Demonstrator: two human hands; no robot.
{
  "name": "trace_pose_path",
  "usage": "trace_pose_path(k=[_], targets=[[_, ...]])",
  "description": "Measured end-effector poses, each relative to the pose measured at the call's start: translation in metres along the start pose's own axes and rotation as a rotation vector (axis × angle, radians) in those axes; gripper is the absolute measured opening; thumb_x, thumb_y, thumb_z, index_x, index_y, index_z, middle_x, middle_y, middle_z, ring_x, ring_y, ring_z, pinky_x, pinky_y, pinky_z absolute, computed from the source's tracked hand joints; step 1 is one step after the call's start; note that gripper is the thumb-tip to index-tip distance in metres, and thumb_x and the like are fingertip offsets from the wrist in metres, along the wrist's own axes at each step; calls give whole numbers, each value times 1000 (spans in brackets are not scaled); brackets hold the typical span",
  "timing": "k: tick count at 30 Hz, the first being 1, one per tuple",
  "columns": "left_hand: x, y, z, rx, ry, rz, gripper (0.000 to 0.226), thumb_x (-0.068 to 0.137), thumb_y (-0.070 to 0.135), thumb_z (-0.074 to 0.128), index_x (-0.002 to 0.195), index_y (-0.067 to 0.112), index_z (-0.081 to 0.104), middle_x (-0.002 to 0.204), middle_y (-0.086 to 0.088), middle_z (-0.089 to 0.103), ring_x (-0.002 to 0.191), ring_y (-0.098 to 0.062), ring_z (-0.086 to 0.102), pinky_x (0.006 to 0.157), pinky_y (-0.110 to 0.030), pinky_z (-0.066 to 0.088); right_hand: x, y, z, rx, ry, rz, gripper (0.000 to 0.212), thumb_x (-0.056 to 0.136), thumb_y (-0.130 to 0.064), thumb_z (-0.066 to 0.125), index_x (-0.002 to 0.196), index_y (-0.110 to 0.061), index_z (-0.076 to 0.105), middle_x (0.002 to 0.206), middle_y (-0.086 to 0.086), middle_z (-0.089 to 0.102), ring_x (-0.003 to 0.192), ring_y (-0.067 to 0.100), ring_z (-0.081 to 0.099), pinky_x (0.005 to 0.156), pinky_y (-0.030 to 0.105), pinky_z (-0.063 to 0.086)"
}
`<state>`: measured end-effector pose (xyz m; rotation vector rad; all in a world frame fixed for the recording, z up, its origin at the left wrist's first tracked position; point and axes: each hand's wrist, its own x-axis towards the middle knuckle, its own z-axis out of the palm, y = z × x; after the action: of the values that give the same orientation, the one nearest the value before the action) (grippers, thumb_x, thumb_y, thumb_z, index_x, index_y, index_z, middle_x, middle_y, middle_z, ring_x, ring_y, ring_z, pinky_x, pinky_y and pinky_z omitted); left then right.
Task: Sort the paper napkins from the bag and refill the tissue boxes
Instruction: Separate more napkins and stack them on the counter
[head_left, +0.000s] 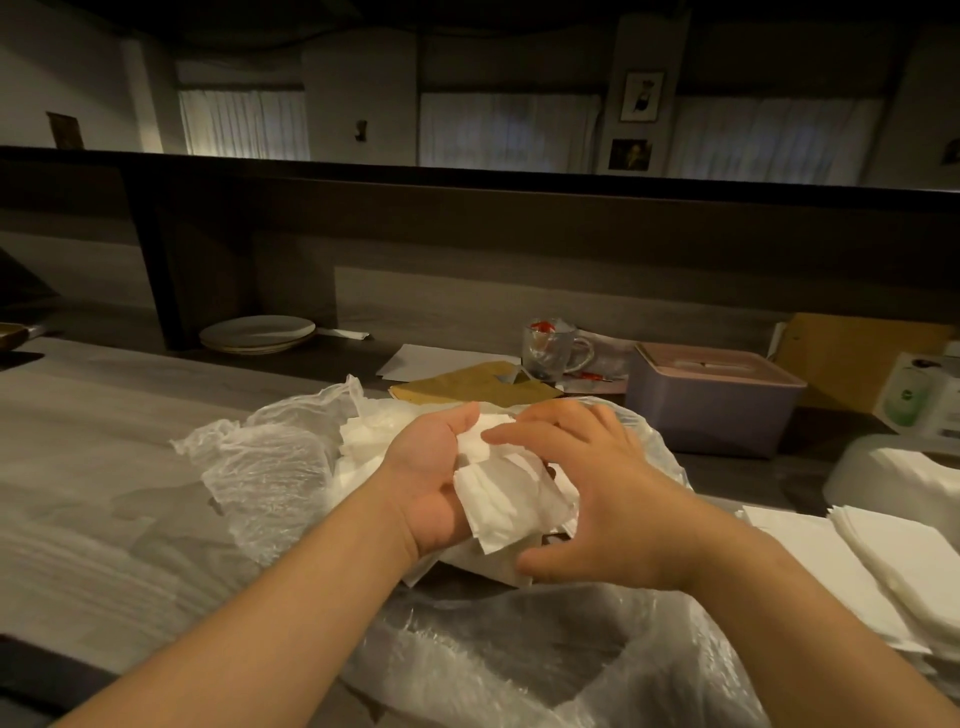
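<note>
The left hand (434, 480), palm up, cups a bundle of napkins (506, 501) over the open plastic bag (270, 467); the right hand (587, 488) pinches the bundle from above. Right of the grip lies a napkin stack (893, 566); beyond it, 1 purple tissue box (714, 402). Bare counter (104, 441) spreads left.

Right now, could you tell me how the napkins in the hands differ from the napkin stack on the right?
The napkins in the hands are a loose, uneven bunch held above the plastic bag; the napkin stack lies flat and squared on the counter. The bunch is gripped; the stack is untouched. Both are white paper.
</note>
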<state>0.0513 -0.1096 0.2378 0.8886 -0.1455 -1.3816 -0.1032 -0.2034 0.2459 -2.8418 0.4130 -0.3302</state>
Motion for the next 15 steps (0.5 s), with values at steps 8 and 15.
trace_pose_path(k=[8, 15], targets=[[2, -1, -4, 34, -127, -14, 56, 106, 45, 41, 142, 3, 49, 134, -25, 62, 116, -36, 63, 104, -51, 50, 7, 7, 5, 135, 190, 23, 11, 100, -45, 54, 106, -48, 62, 118, -28, 52, 120, 1, 35, 108, 31, 31], [2, -3, -5, 109, -196, -40, 60, 103, 48, 47, 140, 3, 59, 130, -21, 63, 116, -35, 59, 114, -51, 41, 7, 4, 5, 384, 206, 131, 27, 103, -44, 48, 95, -31, 70, 107, -18, 58, 106, 5, 54, 88, 18, 45]])
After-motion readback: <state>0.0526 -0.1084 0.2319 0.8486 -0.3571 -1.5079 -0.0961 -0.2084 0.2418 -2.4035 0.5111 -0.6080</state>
